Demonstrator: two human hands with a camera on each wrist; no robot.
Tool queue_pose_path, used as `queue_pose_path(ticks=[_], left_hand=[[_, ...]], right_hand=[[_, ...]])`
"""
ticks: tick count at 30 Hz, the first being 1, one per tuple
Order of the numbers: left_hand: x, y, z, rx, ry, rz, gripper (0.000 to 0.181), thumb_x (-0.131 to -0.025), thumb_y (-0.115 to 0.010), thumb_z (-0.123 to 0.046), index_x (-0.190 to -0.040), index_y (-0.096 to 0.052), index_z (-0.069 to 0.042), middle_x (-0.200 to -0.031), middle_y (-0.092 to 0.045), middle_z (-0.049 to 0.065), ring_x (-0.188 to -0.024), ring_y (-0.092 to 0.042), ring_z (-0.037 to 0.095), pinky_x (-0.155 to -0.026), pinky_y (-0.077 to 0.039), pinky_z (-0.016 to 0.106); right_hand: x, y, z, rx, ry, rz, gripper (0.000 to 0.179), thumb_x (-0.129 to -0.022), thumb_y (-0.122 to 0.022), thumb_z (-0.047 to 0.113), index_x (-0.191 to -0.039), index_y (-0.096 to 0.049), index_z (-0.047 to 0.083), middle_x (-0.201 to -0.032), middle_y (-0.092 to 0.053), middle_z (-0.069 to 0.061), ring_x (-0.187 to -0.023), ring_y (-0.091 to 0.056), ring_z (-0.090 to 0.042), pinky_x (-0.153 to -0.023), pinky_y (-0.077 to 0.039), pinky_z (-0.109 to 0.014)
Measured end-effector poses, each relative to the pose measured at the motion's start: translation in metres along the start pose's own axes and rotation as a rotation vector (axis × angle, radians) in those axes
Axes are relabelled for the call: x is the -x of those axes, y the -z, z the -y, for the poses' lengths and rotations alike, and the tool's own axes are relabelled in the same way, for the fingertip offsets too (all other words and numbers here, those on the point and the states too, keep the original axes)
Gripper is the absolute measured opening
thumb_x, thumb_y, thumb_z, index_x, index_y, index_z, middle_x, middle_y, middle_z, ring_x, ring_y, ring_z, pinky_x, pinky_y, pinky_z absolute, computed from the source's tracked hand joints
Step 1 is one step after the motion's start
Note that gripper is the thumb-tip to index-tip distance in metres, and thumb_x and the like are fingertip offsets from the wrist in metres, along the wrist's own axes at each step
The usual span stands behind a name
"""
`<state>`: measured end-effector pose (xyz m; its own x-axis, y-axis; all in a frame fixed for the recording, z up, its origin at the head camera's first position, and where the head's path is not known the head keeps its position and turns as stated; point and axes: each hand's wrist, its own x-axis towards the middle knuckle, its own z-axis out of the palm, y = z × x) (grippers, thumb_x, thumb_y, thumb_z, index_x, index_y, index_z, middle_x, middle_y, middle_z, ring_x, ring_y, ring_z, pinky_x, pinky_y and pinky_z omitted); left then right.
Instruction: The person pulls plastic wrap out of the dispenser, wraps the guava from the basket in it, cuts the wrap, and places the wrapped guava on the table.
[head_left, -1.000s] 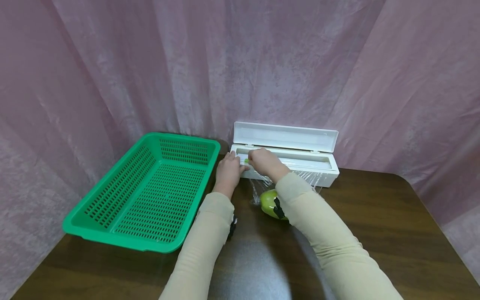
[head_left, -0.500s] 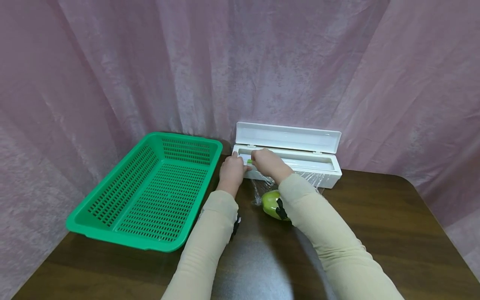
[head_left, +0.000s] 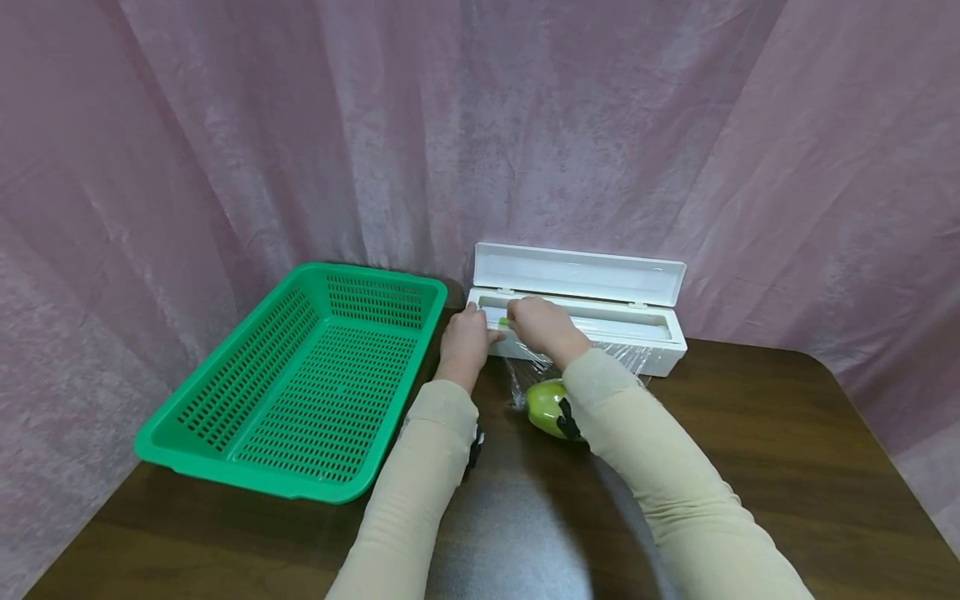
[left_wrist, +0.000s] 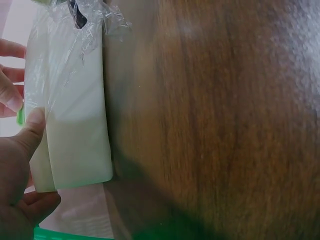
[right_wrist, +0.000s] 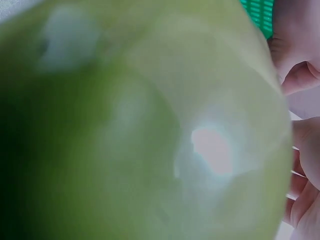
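- Green perforated plastic basket (head_left: 330,396), left of lidded oblong white box (head_left: 663,360).
- Cream sleeve (head_left: 637,425) partly hides glossy green fruit (head_left: 544,407) before box from me.
- Left hand (head_left: 463,340) grips box end; right hand (head_left: 547,325) pinches bright-green tab (head_left: 504,322).

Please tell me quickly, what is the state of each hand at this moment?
Left hand: closed, holding the left end of the white box.
Right hand: closed, pinching the small green tab at the box.

Head view dimmish, fairly even; pale glare on the desk (head_left: 757,433) toward its near edge, dark shadow alongside. Left wrist soft. Right wrist: green fruit (right_wrist: 125,170) out of focus, highlight blown.
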<state>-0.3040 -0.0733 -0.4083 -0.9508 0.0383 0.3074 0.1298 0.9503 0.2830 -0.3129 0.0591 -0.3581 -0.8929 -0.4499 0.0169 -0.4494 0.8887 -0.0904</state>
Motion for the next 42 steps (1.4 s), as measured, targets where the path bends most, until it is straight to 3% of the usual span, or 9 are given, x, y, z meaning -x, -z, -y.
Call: queue_pose_path(ticks=[5,12,21,33,42], left_hand=[[0.0,0.0,-0.001,0.045,0.013,-0.018,0.046,-0.077,-0.075,-0.042,-0.096,-0.069,0.0,-0.108,-0.063,0.012,-0.092,-0.066,0.031,-0.078,-0.055,0.04],[-0.001,0.004,0.0,0.125,0.038,-0.013,0.06,-0.076,-0.076,-0.039,-0.118,-0.059,0.001,-0.112,-0.061,0.013,-0.099,-0.064,0.032,-0.085,-0.053,0.039],[-0.004,0.008,0.0,0.107,0.069,-0.002,0.053,-0.073,-0.079,-0.04,-0.096,-0.063,0.004,-0.098,-0.062,0.015,-0.09,-0.065,0.031,-0.079,-0.053,0.037],[-0.005,0.011,-0.003,0.123,0.155,0.098,0.05,-0.077,-0.076,-0.043,-0.095,-0.065,0.002,-0.098,-0.064,0.016,-0.089,-0.064,0.03,-0.076,-0.053,0.038],[-0.003,0.01,0.001,0.198,0.17,0.076,0.046,-0.074,-0.078,-0.041,-0.089,-0.064,0.0,-0.095,-0.068,0.016,-0.086,-0.065,0.03,-0.073,-0.053,0.04]], right_hand=[[0.001,0.0,-0.002,0.014,0.004,-0.02,0.021,-0.096,-0.053,0.024,-0.105,-0.065,0.009,-0.105,-0.069,-0.008,-0.098,-0.064,-0.025,-0.083,-0.053,-0.041],[-0.001,-0.002,-0.005,-0.005,-0.004,-0.01,0.022,-0.097,-0.052,0.023,-0.108,-0.065,0.008,-0.107,-0.068,-0.008,-0.1,-0.064,-0.025,-0.085,-0.052,-0.042],[0.0,0.0,-0.004,0.001,0.003,-0.019,0.02,-0.096,-0.053,0.022,-0.105,-0.064,0.008,-0.105,-0.069,-0.01,-0.097,-0.064,-0.027,-0.084,-0.052,-0.042],[0.004,0.006,-0.003,0.005,0.019,-0.002,0.018,-0.096,-0.054,0.018,-0.104,-0.064,0.005,-0.103,-0.069,-0.012,-0.097,-0.064,-0.027,-0.085,-0.052,-0.041],[0.006,0.005,-0.004,-0.016,-0.008,0.021,0.019,-0.096,-0.054,0.019,-0.105,-0.065,0.007,-0.106,-0.068,-0.01,-0.1,-0.064,-0.026,-0.086,-0.052,-0.042]])
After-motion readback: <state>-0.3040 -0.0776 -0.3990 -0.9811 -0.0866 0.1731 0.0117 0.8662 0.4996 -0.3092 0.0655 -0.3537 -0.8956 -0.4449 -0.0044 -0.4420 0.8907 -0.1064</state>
